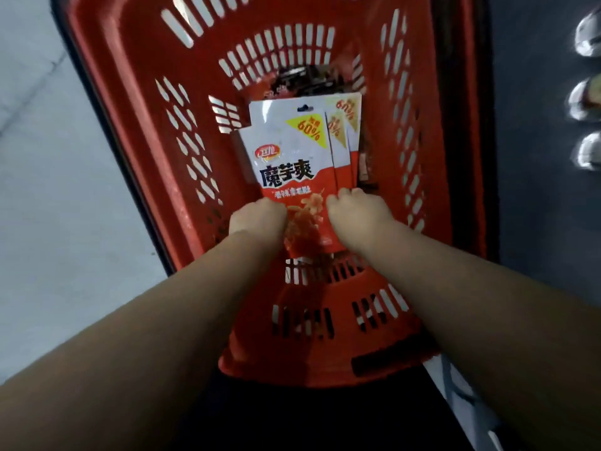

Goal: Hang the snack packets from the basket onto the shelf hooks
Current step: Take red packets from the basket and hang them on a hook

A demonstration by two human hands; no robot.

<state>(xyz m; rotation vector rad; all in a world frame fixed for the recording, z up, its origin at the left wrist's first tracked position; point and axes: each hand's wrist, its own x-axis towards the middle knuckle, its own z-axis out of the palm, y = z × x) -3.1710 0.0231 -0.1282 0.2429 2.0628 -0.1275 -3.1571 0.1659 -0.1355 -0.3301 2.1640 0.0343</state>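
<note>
I see left hand [258, 216] and right hand [356, 211] both gripping the snack packets [292, 157] inside red basket [136, 102].

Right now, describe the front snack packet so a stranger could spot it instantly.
Look inside the red basket. Both hands grip a fanned stack at its lower end; the front snack packet is the only one whose face shows fully, white above, red below, with a yellow 60% corner.

Dim, flat light under a wide-angle lens.
Edges bow outward; near forearms blur softly, packages at far right [588, 99] smear into glare, the floor at left [48, 157] reads pale grey.
</note>
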